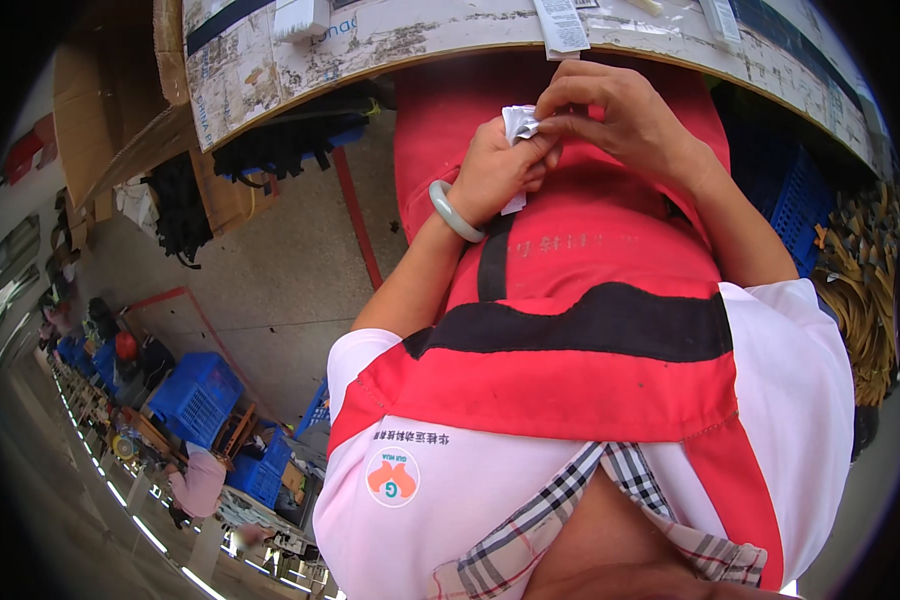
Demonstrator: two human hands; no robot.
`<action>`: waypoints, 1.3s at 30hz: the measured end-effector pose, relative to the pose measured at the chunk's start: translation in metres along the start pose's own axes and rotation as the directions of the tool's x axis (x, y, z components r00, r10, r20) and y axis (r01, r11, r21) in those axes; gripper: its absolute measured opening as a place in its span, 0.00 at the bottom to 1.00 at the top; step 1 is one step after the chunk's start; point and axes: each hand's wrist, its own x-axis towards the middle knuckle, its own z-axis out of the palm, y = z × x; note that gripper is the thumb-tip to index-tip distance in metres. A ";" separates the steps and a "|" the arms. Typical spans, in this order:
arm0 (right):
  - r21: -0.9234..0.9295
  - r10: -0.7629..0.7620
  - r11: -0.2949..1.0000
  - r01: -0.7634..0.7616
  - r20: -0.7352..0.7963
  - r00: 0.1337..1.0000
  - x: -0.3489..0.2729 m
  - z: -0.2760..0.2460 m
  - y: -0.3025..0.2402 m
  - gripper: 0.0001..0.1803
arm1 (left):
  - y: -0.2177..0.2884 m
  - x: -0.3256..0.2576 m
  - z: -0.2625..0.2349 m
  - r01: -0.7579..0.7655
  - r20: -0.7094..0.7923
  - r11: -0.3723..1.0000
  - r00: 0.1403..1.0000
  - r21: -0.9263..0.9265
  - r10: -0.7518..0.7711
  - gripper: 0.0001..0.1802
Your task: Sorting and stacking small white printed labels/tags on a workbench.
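In front of my red apron, my left hand (510,165) is closed round a small bundle of white slips (518,122), which look like folded labels. One end of the bundle stands up above the thumb, and another white end pokes out below the fingers. My right hand (610,110) pinches the top right edge of the bundle between thumb and fingers; what lies between those fingertips is partly hidden. Just beyond my hands, a strip of printed white labels (562,28) hangs over the front edge of the cardboard-covered table (410,45).
A white stack or block (300,18) lies on the table's left, and a white packet (720,22) on its right. Below right are a blue crate (798,205) and brown strips (860,290). Cardboard (120,120) stands left. Farther left are blue crates (198,398) and a person (198,482).
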 end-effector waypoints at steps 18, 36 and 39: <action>0.178 0.086 0.980 -0.085 0.003 0.996 0.001 -0.004 -0.006 0.10 | 0.017 -0.006 0.013 0.049 -0.003 0.996 0.999 0.073 -0.049 0.11; -0.153 0.030 0.988 -0.035 -0.035 0.999 -0.019 0.030 -0.007 0.26 | 0.004 0.001 0.005 0.015 -0.068 0.997 0.998 -0.080 -0.021 0.09; 0.014 0.065 0.998 -0.064 -0.061 0.996 -0.013 0.022 -0.003 0.22 | 0.006 0.001 0.001 0.046 -0.018 0.999 0.999 -0.030 -0.046 0.08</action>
